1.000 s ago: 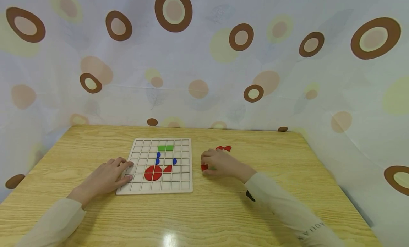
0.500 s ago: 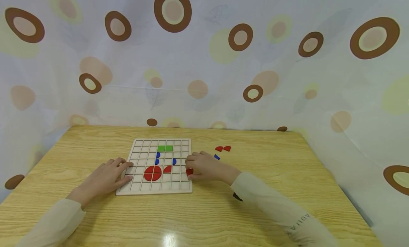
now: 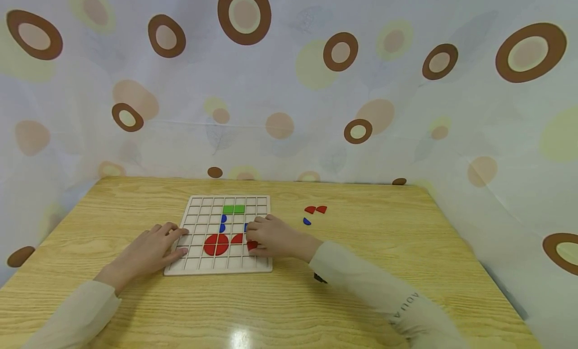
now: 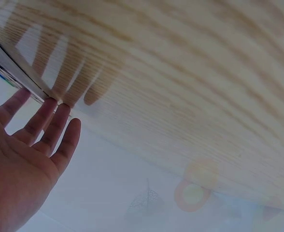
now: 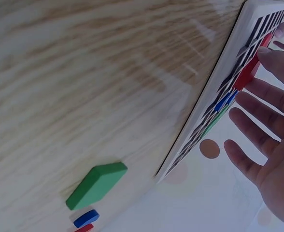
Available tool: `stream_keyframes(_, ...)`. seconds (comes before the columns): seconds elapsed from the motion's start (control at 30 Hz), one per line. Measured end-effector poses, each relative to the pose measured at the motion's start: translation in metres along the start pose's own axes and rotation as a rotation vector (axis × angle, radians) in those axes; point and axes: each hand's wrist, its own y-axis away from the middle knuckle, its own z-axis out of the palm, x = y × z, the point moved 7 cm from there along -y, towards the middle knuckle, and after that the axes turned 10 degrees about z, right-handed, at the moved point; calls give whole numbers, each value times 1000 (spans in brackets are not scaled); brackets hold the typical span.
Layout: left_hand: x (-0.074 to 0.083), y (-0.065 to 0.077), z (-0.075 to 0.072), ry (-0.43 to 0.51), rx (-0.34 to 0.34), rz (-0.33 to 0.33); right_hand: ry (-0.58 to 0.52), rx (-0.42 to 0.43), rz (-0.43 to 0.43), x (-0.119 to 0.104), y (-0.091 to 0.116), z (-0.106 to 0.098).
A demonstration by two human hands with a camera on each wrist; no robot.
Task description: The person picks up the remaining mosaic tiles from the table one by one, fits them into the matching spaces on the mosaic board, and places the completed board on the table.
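Observation:
My left hand (image 3: 151, 248) rests at the left edge of a pale gridded board (image 3: 198, 264), fingers spread; in the left wrist view its fingertips touch the board's side. My right hand (image 3: 280, 238) pinches a red tile (image 3: 252, 245) between thumb and fingers, low over the board's right part; its exact shape is partly hidden. On the board, red quarter tiles form a circle (image 3: 216, 244), with a single red quarter tile (image 3: 237, 238) to its right. Two green squares (image 3: 234, 209) lie side by side farther back, above blue half-circles (image 3: 223, 223). A blue tile (image 3: 246, 227) shows beside my right fingers.
Right of the board, two red quarter tiles (image 3: 315, 209) and a blue half-circle (image 3: 307, 221) lie on the wooden table (image 3: 361, 218). A green tile (image 5: 96, 184) lies near them, hidden in the head view by my right hand. A patterned curtain (image 3: 280, 88) stands behind.
My right hand has picked up the red tile from the table and moved left with it over the board. The blue half-circle on the table has come into view. My left hand has stayed still.

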Motion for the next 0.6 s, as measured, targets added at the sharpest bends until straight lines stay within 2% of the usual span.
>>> stream_keyframes(0.6,0,-1,0,3,5,2,60,-29,51,-7,-8,6)
